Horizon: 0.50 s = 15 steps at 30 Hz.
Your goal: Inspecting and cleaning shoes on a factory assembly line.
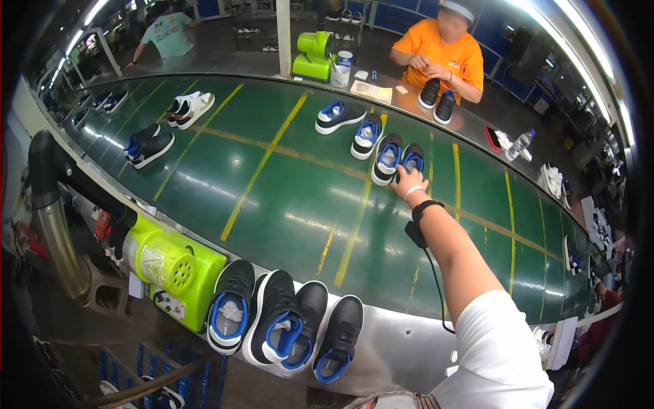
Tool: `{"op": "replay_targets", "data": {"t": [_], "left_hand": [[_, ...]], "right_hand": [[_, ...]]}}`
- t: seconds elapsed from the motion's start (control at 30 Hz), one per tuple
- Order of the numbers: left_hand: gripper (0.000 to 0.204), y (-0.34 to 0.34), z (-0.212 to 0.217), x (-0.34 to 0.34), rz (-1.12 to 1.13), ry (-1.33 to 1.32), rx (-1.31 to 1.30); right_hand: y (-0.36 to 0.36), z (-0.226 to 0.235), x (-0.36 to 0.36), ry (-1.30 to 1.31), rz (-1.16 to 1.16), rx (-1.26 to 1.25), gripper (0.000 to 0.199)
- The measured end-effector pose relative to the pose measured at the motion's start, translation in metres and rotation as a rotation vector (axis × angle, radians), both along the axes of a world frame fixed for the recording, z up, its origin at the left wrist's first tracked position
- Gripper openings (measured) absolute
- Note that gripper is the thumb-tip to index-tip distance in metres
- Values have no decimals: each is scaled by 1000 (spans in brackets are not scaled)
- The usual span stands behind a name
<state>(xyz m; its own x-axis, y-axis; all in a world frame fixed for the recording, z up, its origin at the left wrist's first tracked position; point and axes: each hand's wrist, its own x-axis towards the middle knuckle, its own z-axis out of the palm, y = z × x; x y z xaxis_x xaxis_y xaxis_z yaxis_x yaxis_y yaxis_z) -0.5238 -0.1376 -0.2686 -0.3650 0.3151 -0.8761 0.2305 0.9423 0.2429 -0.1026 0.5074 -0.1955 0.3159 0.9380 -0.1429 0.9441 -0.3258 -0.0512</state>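
Right hand (409,183) was stretched out to the frame centre, arm entering from the lower right edge in a white sleeve, a black band and a white band worn at the wrist. Its fingers were laid on the heel of a black-and-blue shoe (412,161), the right one of a pair on the green conveyor belt (272,184); the second shoe of that pair (387,158) was just beside it, touching. Whether the fingers were closed around the heel or only resting on it could not be told. Left hand was not seen in the frame.

Two more black-and-blue shoes (351,126) were laid on the belt just above and left of the pair. Four black-and-blue shoes (286,324) were lined up on the metal ledge at the lower centre, next to a lime-green machine housing (174,273). Further pairs were spread on the belt at upper left. A person in an orange shirt (441,54) was seated across the belt at upper right, two black shoes (437,99) in front of them.
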Motion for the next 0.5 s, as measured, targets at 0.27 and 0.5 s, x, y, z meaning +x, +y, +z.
{"op": "replay_targets", "data": {"t": [0.27, 0.5], "left_hand": [[43, 34, 30, 34, -40, 6, -156], [48, 41, 0, -4, -184, -363, 158]], "right_hand": [[54, -36, 63, 222, -57, -32, 57], [-160, 9, 50, 429, 413, 382, 42]]}}
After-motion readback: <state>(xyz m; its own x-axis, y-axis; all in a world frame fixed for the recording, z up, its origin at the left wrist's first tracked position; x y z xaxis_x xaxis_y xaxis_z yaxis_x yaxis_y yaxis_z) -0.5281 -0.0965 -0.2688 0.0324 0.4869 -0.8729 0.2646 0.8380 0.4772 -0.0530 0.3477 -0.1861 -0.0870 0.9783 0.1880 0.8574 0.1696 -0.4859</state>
